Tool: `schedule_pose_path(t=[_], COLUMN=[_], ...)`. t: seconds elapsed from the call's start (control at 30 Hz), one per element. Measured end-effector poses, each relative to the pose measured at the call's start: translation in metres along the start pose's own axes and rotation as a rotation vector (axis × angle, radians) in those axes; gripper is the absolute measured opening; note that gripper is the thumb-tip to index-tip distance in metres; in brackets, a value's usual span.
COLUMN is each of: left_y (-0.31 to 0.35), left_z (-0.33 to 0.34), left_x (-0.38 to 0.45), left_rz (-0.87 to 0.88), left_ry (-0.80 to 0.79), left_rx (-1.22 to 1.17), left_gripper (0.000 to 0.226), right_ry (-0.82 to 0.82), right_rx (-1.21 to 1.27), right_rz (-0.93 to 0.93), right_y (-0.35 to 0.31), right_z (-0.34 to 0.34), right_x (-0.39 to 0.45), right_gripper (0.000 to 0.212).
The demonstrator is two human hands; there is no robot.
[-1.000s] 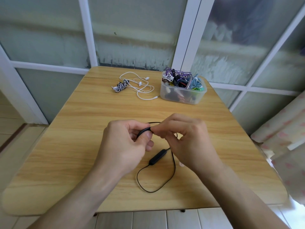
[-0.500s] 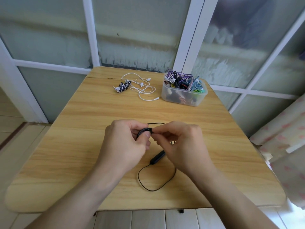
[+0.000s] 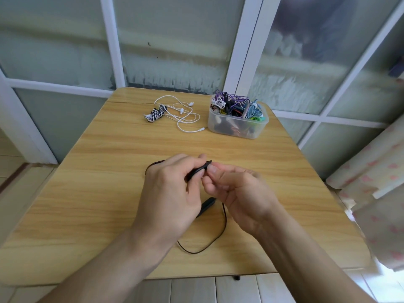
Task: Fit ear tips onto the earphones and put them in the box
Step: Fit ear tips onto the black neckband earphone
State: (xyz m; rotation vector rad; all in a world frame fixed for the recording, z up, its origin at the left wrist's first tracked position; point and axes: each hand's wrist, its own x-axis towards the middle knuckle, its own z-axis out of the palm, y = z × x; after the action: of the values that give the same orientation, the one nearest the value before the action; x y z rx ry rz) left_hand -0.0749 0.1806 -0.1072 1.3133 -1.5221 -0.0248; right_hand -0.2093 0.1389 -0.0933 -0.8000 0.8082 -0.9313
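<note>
Where the thin black cable [image 3: 218,239] loops across the light wooden tabletop [image 3: 87,193] low in the centre of the frame, its oblong black remote [image 3: 206,205] lies between the wrists. Just above, the left hand [image 3: 170,193] has its grip clenched round the black earphone [image 3: 197,170], whose tip the right hand [image 3: 236,191] pinches. Farther up, right of centre, stands the clear plastic box [image 3: 237,125] full of coloured cables, with loose white earphones [image 3: 183,114] and a black-and-white striped bundle [image 3: 156,113] to its left.

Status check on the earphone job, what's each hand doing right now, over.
Left hand grips black earphone. Right hand pinches at its tip. Box far right, nothing blocking.
</note>
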Motion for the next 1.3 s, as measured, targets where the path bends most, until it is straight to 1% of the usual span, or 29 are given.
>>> schedule_pose_path(t=[0.03, 0.1, 0.2, 0.27, 0.3, 0.37, 0.43, 0.57, 0.67, 0.8, 1.0, 1.13, 1.3], left_y=[0.0, -0.001, -0.001, -0.001, -0.002, -0.004, -0.005, -0.006, -0.005, -0.004, -0.001, 0.001, 0.0], left_z=[0.0, 0.001, 0.001, 0.001, 0.001, 0.0, -0.001, 0.0, 0.003, 0.003, 0.003, 0.002, 0.001], left_x=[0.0, 0.0, 0.0, 0.0, 0.0, 0.0, 0.001, 0.002, 0.0, -0.001, -0.002, -0.002, -0.002], left_rz=[0.0, -0.039, -0.184, -0.32, -0.388, -0.481, -0.518, -0.507, -0.5, -0.462, -0.4, -0.356, -0.388], left_ry=[-0.003, -0.015, -0.043, -0.067, -0.085, -0.115, -0.131, -0.132, -0.121, -0.09, -0.051, -0.032, -0.065], left_rx=[0.002, -0.022, -0.135, -0.223, -0.261, -0.316, -0.341, -0.36, -0.366, -0.349, -0.347, -0.339, -0.406], left_gripper=[0.022, 0.023, 0.021, 0.022, 0.025, 0.027, 0.027, 0.026, 0.023, 0.023, 0.028, 0.028, 0.026], right_ry=[0.003, 0.031, 0.077, -0.015, -0.073, -0.138, -0.13, -0.075, -0.003, -0.008, -0.03, -0.07, -0.077], right_rx=[-0.036, -0.241, -0.749, -1.04, -1.139, -1.227, -1.191, -1.016, -0.925, -0.726, -0.519, -0.456, -0.529], right_rz=[-0.049, -0.23, -0.636, -0.922, -1.019, -1.091, -1.043, -0.757, -0.648, -0.532, -0.474, -0.446, -0.467], right_y=[0.0, 0.002, 0.005, 0.003, 0.002, 0.0, -0.001, 0.001, 0.002, 0.003, 0.0, -0.001, -0.007], right_z=[0.0, -0.001, -0.009, -0.017, -0.021, -0.023, -0.023, -0.023, -0.023, -0.018, -0.016, -0.019, -0.022], right_x=[-0.001, -0.003, 0.002, 0.008, 0.011, 0.014, 0.013, 0.01, 0.01, 0.007, 0.005, 0.005, 0.004], right_gripper=[0.015, 0.005, 0.011, 0.012, 0.012, 0.012, 0.014, 0.017, 0.014, 0.01, 0.021, 0.016, 0.015])
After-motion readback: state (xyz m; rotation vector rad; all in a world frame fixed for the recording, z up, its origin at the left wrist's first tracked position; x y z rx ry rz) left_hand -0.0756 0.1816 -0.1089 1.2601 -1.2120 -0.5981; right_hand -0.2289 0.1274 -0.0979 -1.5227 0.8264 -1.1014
